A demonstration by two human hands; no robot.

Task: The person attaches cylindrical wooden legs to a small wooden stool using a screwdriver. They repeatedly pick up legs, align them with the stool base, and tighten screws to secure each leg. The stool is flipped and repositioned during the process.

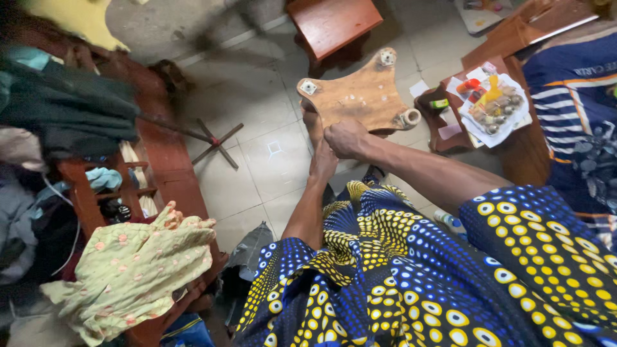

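I hold a flat, light brown wooden board (360, 96) with rounded lobes over the tiled floor. Small metal plates sit at two of its corners and a round socket at a third. My right hand (347, 136) grips the board's near edge from above. Just below it, my left hand (321, 160) reaches up to the same edge, its fingers hidden under the board and the right hand. My lap is covered by a blue and yellow dotted cloth (411, 270).
A red-brown stool (331, 22) stands beyond the board. At right, a low wooden table (527, 144) carries a white sheet with small metal parts (495, 106). A crossed metal rod (215, 141) lies on the floor. At left, a shelf (160, 160) holds clothes and a floral cloth (135, 270).
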